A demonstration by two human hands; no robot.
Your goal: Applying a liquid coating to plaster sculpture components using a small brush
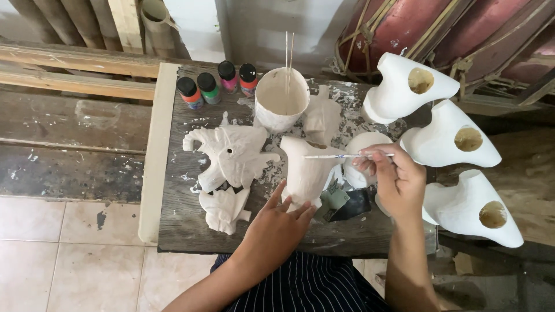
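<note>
while i watched through the head camera, my left hand [276, 224] lay against the base of a white carving [305, 170] that stood upright on the tabletop [185, 214], its grip narrow, fingers bent round the lower part and touching it. my right hand [398, 180] had its grip pinched shut on a thin brush [341, 156], held almost level, with the tip touching the upper side of the carving. the carving stood near the middle of the tabletop, just in front of a white cup [282, 101] with two thin sticks [288, 55] standing in it.

left of the carving lay a flat white mask [231, 156] with a small hole in it, and a smaller white piece [224, 209] lay just below that, touching it. four small paint bottles [217, 84] with black caps stood in a row at the far edge, left of the cup. a rounded white piece [361, 144] sat behind my right hand, partly hidden. another pale, paint-smeared piece [322, 118] lay just right of the cup. a folded scrap [335, 199] and something dark [355, 203] lay between my hands; i could not tell what they were.

to the right, three white hollow forms [448, 138] stood one below another, each with a round brownish opening. the wood was spattered with white. my striped cloth [306, 286] showed at the near edge.
</note>
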